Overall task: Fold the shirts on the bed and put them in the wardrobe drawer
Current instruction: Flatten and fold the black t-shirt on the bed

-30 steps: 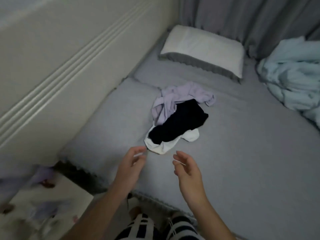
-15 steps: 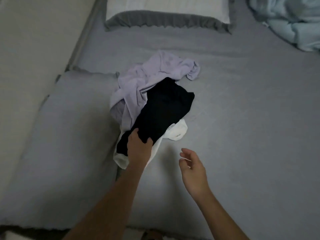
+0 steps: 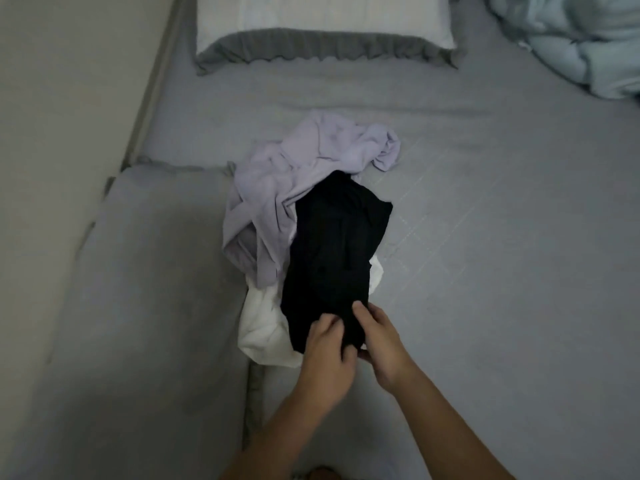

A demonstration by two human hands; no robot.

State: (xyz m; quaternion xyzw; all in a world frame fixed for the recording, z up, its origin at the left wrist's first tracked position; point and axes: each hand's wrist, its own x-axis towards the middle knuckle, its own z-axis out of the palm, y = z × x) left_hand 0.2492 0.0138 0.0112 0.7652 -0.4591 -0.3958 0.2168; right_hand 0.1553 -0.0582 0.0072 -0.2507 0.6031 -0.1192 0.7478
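Note:
Three crumpled shirts lie in a heap on the grey bed [image 3: 485,271]. A black shirt [image 3: 332,244] is on top, a lilac shirt [image 3: 294,174] lies behind and to its left, and a white shirt [image 3: 263,323] shows underneath at the near left. My left hand [image 3: 327,355] and my right hand [image 3: 379,344] sit side by side at the near end of the black shirt, and both grip its edge with curled fingers. The wardrobe drawer is out of view.
A white pillow with a grey frill [image 3: 325,32] lies at the head of the bed. A light blue duvet [image 3: 575,39] is bunched at the far right. A pale wall panel [image 3: 62,133] runs along the left side of the bed.
My right hand has moved left from open above the sheet and taken hold of the black shirt beside my left hand. The black shirt's near end has shifted towards me.

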